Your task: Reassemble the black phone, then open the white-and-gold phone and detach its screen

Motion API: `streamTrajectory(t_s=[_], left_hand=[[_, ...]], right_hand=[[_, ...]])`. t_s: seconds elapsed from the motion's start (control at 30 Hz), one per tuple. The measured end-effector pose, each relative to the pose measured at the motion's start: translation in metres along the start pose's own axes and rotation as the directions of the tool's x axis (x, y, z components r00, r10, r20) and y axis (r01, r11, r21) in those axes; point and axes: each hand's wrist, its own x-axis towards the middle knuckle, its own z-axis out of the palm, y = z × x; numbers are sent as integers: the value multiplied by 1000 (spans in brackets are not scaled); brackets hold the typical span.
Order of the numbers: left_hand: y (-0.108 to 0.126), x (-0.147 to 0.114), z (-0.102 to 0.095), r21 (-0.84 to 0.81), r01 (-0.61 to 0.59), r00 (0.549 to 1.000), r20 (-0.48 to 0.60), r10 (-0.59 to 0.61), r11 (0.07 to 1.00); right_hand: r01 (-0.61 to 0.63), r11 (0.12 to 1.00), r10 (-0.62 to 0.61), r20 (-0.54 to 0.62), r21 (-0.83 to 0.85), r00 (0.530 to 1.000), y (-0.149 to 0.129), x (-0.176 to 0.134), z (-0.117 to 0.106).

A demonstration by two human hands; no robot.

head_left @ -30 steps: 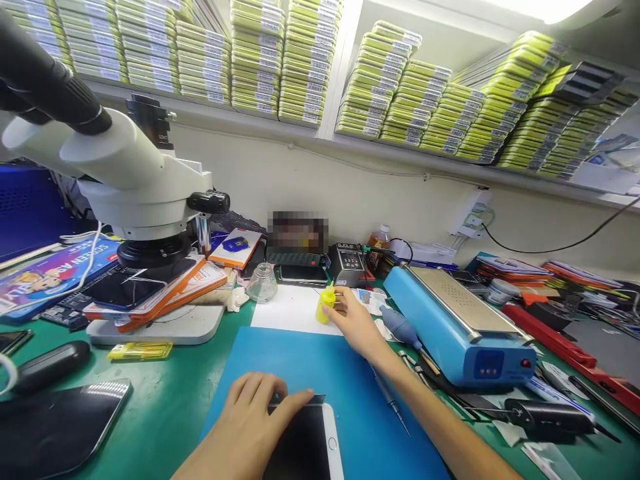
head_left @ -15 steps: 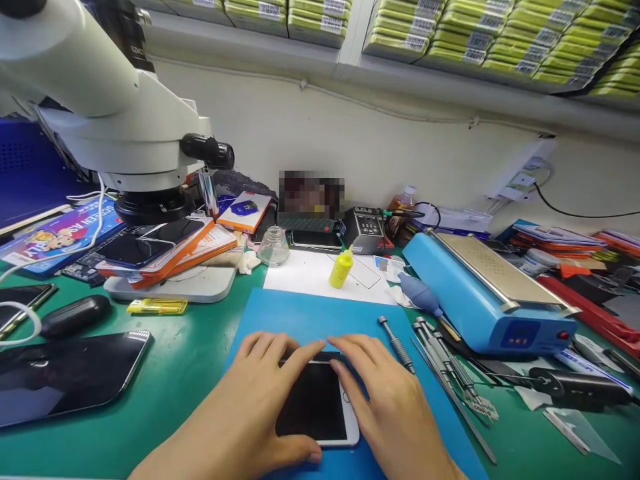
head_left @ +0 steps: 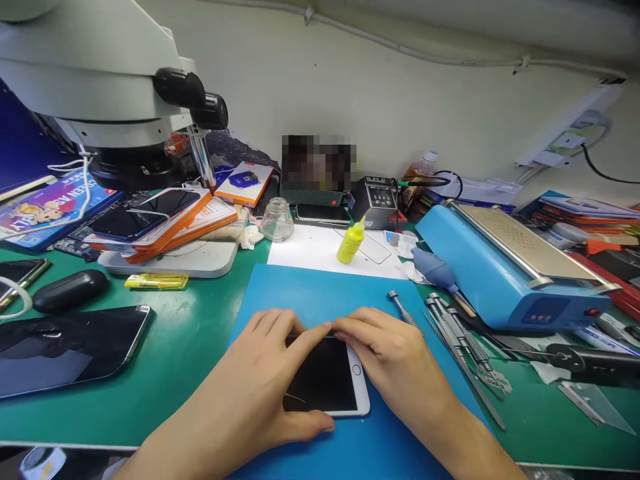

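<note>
A white-framed smartphone (head_left: 330, 377) with a dark screen and a round home button lies face up on a blue mat (head_left: 290, 285), its home button to the right. My left hand (head_left: 255, 380) spans it, thumb along the near edge and index finger at the far edge. At that same far edge, the fingers of my right hand (head_left: 395, 350) are drawn together, close to my left index fingertip. Whether anything small sits between the right fingertips is hidden.
Several metal screwdrivers (head_left: 457, 333) and a blade lie right of the mat, below a blue heating plate machine (head_left: 505, 267). A yellow bottle (head_left: 351, 241) stands behind on white paper. At left are a microscope (head_left: 135, 133), a lighter (head_left: 157, 281) and a large dark phone (head_left: 75, 350).
The view has tilted down, so the shelf boxes are out of sight. My right fingers have closed together at the phone's far edge. My left hand keeps its hold on the phone.
</note>
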Motion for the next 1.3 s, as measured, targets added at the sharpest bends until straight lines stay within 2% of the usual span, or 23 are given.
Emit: streamTrajectory(t_s=[0.2,0.4,0.57,0.73,0.93,1.07,1.17,1.3], left_hand=[[1,-1,-3,16,0,1000,-10,0,1000],[2,1,-6,30,0,1000,14,0,1000],[3,2,-9,36,-2,1000,29,1,999],[2,2,-9,31,6,999,45,-7,1000],[1,4,-10,15,33,997,70,-34,999],[3,5,-11,-3,38,997,71,-38,999],[4,4,-9,-29,43,997,65,-41,999],[3,1,-6,-66,58,997,62,-54,996]], right_hand=[[-105,988,94,98,114,991,3,9,-6],[-223,954,178,221,199,959,6,22,-11],[-329,916,241,338,231,910,9,30,-16],[-424,885,306,442,196,843,14,35,-20],[-447,871,283,537,202,795,25,43,-18],[-409,890,259,515,202,817,25,41,-17],[-326,929,231,413,177,881,18,30,-16],[-173,974,132,257,144,958,10,14,-12]])
